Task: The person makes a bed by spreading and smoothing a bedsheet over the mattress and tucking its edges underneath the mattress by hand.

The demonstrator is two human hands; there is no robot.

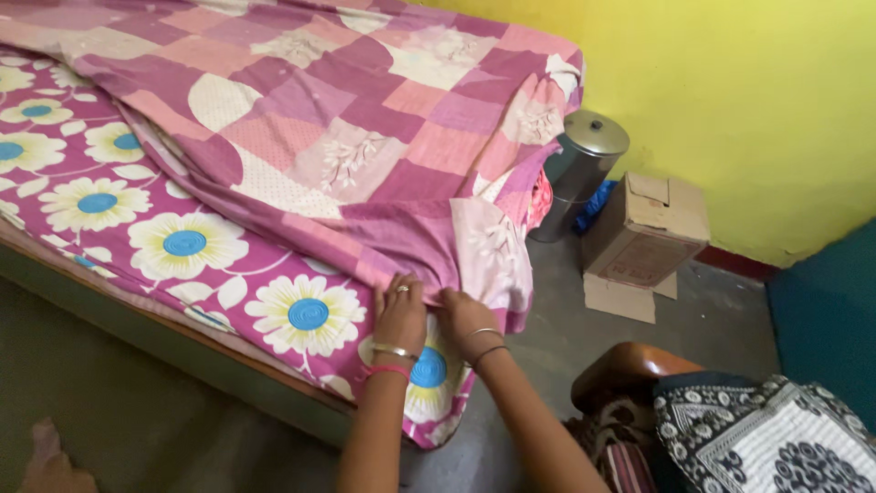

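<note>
A pink and purple patchwork bedsheet [347, 119] lies loosely over a bed, on top of a magenta sheet with large white and blue flowers [182, 242]. At the bed's near corner, my left hand [400, 310] presses flat on the patchwork sheet's edge, fingers together. My right hand [464, 315] sits just beside it, fingers closed on the same edge of the patchwork sheet. Both wrists carry bangles.
A steel lidded bin [584, 169] and an open cardboard box [643, 242] stand on the grey floor by the yellow wall. A wooden chair arm [625, 365] with black and white patterned cloth [766, 434] is at lower right. The bed frame edge [164, 333] runs along the left.
</note>
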